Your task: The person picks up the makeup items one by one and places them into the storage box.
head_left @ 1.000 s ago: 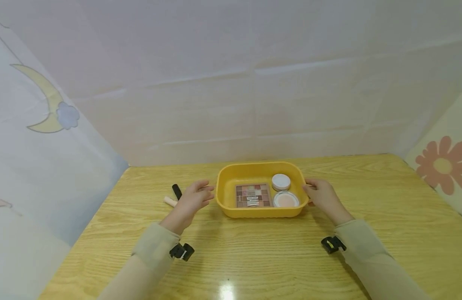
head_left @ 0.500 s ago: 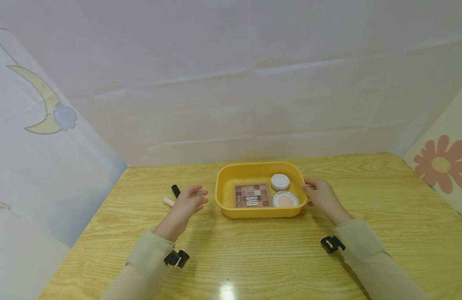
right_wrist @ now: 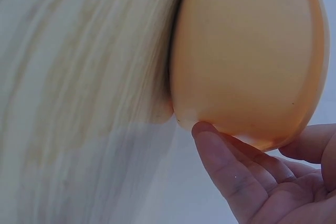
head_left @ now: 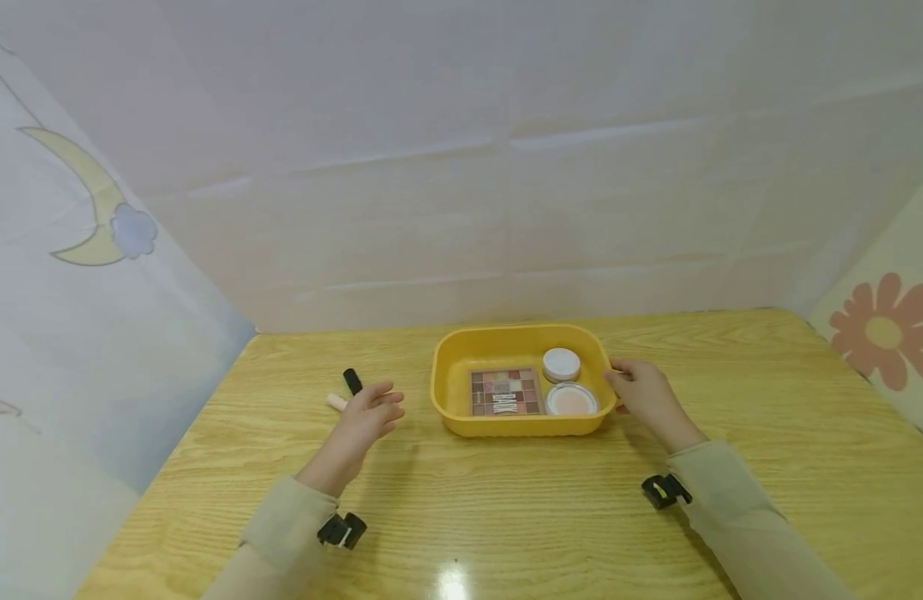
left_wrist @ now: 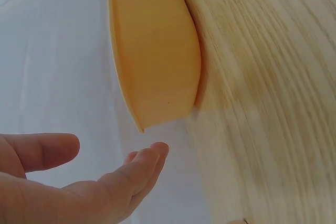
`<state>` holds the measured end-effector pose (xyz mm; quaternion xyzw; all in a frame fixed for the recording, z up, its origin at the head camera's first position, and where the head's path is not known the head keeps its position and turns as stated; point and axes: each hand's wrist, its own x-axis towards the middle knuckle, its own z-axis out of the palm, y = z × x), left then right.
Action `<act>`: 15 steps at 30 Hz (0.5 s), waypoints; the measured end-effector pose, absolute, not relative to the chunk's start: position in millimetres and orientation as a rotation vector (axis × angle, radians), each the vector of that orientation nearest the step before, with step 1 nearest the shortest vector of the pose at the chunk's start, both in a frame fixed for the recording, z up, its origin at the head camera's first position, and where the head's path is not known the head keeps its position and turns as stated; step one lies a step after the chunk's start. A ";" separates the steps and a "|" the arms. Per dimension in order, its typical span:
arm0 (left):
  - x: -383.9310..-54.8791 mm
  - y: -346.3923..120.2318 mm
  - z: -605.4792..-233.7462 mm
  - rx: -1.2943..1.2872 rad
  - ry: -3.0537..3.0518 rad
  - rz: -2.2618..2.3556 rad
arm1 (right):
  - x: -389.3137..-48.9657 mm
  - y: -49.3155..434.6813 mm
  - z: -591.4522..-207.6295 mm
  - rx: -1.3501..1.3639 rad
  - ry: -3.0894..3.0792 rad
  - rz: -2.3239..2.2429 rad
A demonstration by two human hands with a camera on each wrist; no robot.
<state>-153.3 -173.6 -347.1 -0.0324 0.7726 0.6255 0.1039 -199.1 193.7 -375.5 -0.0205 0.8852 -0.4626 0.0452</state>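
A yellow plastic basket (head_left: 521, 427) stands upright on the table in the head view. Inside lie an eyeshadow palette (head_left: 504, 392), a round white-lidded container (head_left: 561, 363) and a round compact (head_left: 571, 400) with a pale disc in it. My right hand (head_left: 645, 396) holds the basket's right end, thumb at the rim and fingers against the outer wall, as the right wrist view shows. Left of the basket, my left hand (head_left: 359, 429) hovers apart from it, fingers loosely extended and holding nothing. Behind that hand lie a black stick (head_left: 352, 381) and a cream-coloured stick (head_left: 336, 402), both partly hidden.
The wooden table (head_left: 506, 517) runs back to a pale cloth backdrop (head_left: 401, 208). Side cloths carry a moon print (head_left: 94, 192) on the left and a flower print (head_left: 885, 332) on the right. A dark strap device (head_left: 343, 531) sits on each wrist.
My left hand has drawn away from the basket's left end, moving left and slightly toward me. My right hand and the basket stay about where they were.
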 end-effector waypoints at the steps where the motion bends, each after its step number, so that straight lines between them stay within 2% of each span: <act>1: -153.1 -174.6 -347.7 -0.098 2.282 1.844 | -199.2 193.8 -375.5 -0.059 2.700 -1.415; 15: -150.1 -183.5 -349.1 -0.121 2.290 1.841 | -198.8 194.5 -376.2 -0.066 2.688 -1.414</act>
